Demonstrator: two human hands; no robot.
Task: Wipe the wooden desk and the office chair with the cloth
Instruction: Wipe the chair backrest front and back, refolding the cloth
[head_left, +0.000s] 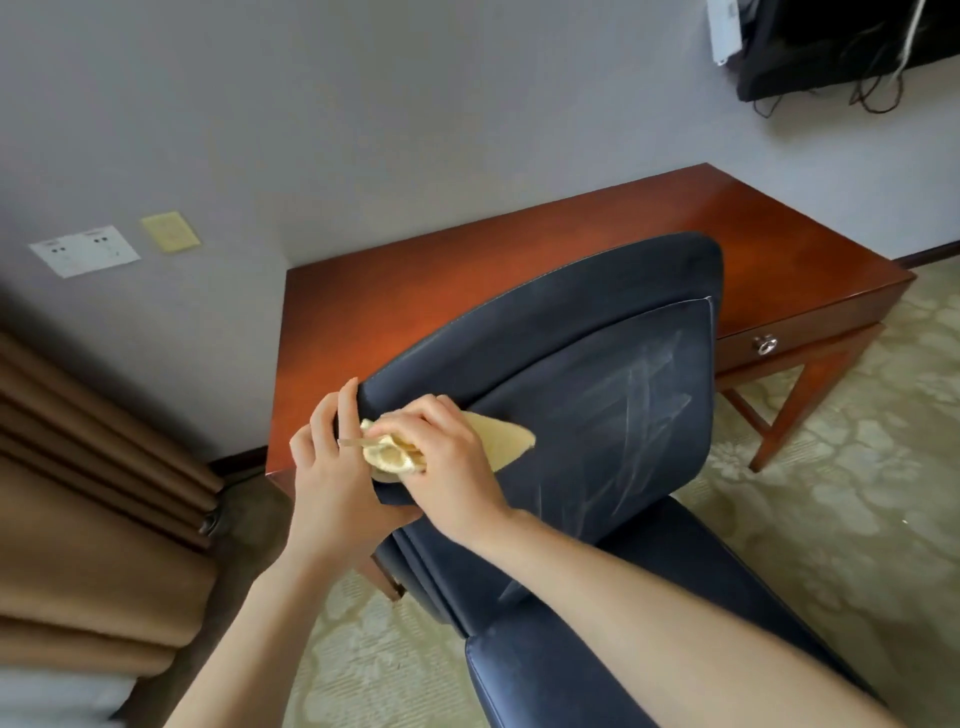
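Observation:
A dark blue office chair (571, 374) stands in front of the reddish wooden desk (727, 244), its backrest facing me with pale wipe streaks on it. My right hand (452, 462) grips a bunched yellow cloth (498, 441) against the left part of the backrest. My left hand (332, 457) holds the backrest's left edge, fingers curled round its rim. The chair seat reaches toward the lower right, partly hidden by my right forearm.
Brown curtains (78, 493) hang at the left. Wall sockets (85, 249) sit on the grey wall. A dark screen with cables (841, 47) hangs at the top right. The desk has a drawer knob (766, 344). Patterned carpet (831, 493) covers the floor.

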